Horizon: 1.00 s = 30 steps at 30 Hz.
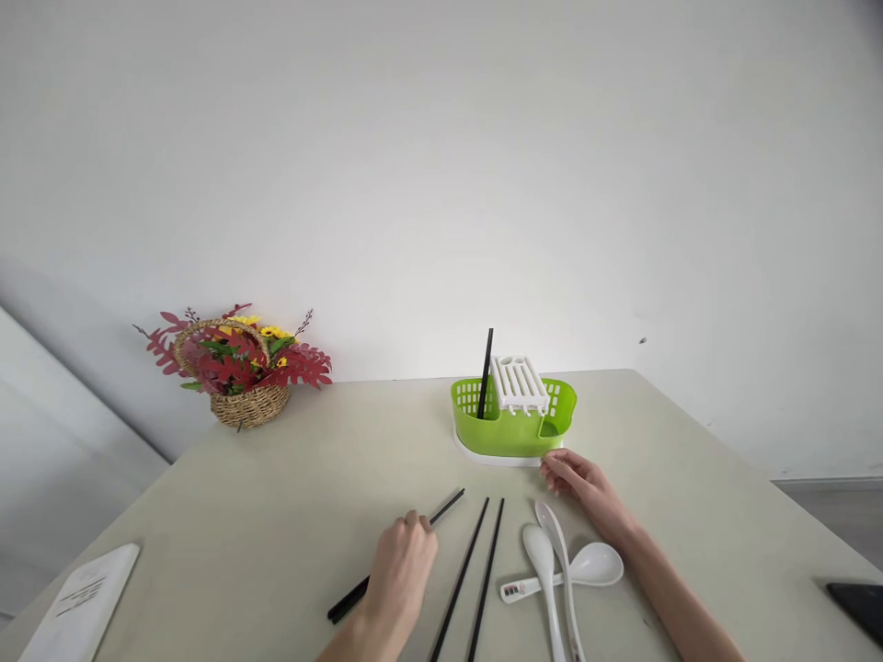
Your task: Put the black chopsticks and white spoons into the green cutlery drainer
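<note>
My left hand is closed over black chopsticks that lie slantwise on the table. Their thin ends stick out past the fingers and the thick ends show behind the wrist. To its right lie two more chopsticks, side by side and apart. My right hand has its fingers curled together at the front right corner of a green cutlery holder with a white base; the fingertips seem to pinch the base's edge. Black chopsticks stand upright in the holder's left part, beside a white slotted rack.
Three white spoons lie crossed in front of my right forearm. A wicker basket of artificial flowers stands at the back left by the wall. A white box-like object lies at the left edge, a dark object at the right.
</note>
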Motion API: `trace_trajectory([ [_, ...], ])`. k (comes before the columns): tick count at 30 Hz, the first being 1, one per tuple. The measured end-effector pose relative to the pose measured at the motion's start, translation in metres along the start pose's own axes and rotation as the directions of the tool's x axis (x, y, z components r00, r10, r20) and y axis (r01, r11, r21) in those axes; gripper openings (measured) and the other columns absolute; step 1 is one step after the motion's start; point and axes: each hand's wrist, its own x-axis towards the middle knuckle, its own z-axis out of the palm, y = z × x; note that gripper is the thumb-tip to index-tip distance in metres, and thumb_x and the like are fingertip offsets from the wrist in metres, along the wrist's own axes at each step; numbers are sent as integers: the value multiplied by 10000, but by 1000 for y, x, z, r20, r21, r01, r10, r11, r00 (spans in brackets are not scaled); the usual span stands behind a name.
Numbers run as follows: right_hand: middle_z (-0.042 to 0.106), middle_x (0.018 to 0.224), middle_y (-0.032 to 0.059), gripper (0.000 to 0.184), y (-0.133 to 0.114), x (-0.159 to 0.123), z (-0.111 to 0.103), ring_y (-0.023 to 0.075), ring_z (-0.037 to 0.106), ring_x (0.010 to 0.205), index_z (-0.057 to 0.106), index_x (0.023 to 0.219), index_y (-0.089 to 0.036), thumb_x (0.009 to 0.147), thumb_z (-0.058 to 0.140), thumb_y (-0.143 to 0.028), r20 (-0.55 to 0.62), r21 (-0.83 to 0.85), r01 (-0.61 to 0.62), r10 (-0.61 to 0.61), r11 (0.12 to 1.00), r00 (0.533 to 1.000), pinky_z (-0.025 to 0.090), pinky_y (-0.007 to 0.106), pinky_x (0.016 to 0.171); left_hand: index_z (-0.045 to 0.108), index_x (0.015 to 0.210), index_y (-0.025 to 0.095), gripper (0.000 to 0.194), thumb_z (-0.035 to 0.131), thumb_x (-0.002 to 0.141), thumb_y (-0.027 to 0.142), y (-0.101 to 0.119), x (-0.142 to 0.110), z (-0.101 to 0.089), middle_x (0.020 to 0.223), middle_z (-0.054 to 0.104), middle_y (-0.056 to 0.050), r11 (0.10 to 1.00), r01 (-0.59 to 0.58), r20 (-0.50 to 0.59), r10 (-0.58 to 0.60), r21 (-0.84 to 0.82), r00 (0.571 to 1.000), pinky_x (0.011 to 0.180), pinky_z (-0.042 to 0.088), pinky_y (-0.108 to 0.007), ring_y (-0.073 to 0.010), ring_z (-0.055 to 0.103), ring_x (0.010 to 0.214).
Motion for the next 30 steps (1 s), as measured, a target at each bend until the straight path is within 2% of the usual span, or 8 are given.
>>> trace_trajectory([
  [3, 705, 859, 52, 457, -2, -1, 1, 194, 587, 729, 749, 877, -218, 793, 787, -665, -6, 9, -2, 2, 1000, 1000, 487, 341, 719, 690, 754, 194, 113, 648, 858, 179, 0, 16, -26, 760, 706, -102, 1000, -6, 61, 6, -13, 998, 668, 561, -349, -254, 716, 695],
  [7, 705, 859, 54, 465, -3, 0, 3, 198, 584, 724, 747, 879, -220, 788, 786, -674, -11, 13, -3, 3, 1000, 1000, 485, 341, 710, 668, 1013, 235, 140, 535, 976, 259, -2, 35, -60, 983, 780, -83, 893, -33, -165, -46, -449, 985, 798, 603, -367, -233, 760, 848],
  [9, 705, 856, 56, 472, -4, 0, 5, 198, 583, 722, 746, 877, -220, 785, 784, -681, -8, 8, -1, 1, 1000, 1000, 485, 342, 713, 630, 1060, 237, 184, 579, 982, 395, 2, 42, -62, 1053, 784, -92, 664, -72, -231, -154, -744, 961, 846, 626, -381, -234, 772, 926],
  [11, 706, 855, 57, 479, -6, 0, 6, 197, 582, 721, 745, 875, -218, 785, 780, -687, 1, -4, -2, 2, 1000, 1000, 484, 340, 714, 609, 1050, 214, 308, 660, 932, 495, 10, 49, -53, 1089, 783, -120, 359, -81, -181, -255, -930, 950, 849, 646, -404, -251, 781, 951],
  [14, 710, 859, 65, 496, -8, -1, 8, 201, 584, 722, 740, 874, -216, 786, 768, -703, 12, -38, 6, -6, 999, 1000, 483, 339, 702, 607, 1068, 181, 441, 784, 837, 512, 26, 58, -28, 1119, 782, -150, -19, -15, -8, -329, -1000, 944, 860, 655, -447, -275, 794, 932],
  [18, 719, 890, 72, 506, -11, -2, 7, 198, 587, 740, 730, 912, -208, 827, 725, -707, 67, -97, 42, -36, 994, 997, 488, 332, 712, 626, 1050, 176, 478, 882, 758, 457, 44, 70, 3, 1141, 786, -138, -321, 50, 159, -325, -946, 932, 983, 615, -481, -297, 787, 997],
  [23, 721, 885, 56, 484, -10, -2, 5, 184, 600, 757, 723, 1015, -197, 890, 688, -663, 140, -140, 53, -34, 989, 990, 496, 314, 736, 622, 957, 182, 462, 939, 699, 399, 48, 81, 29, 1115, 799, -99, -487, 27, 196, -299, -873, 934, 1117, 524, -493, -310, 750, 1117],
  [30, 714, 782, 23, 503, -1, 0, 2, 182, 610, 717, 768, 1052, -202, 832, 753, -654, 124, -196, 8, 17, 981, 992, 484, 305, 686, 651, 972, 178, 395, 909, 748, 375, 43, 82, 37, 1137, 797, -95, -499, 55, 195, -234, -865, 952, 1139, 500, -508, -308, 736, 1150],
])
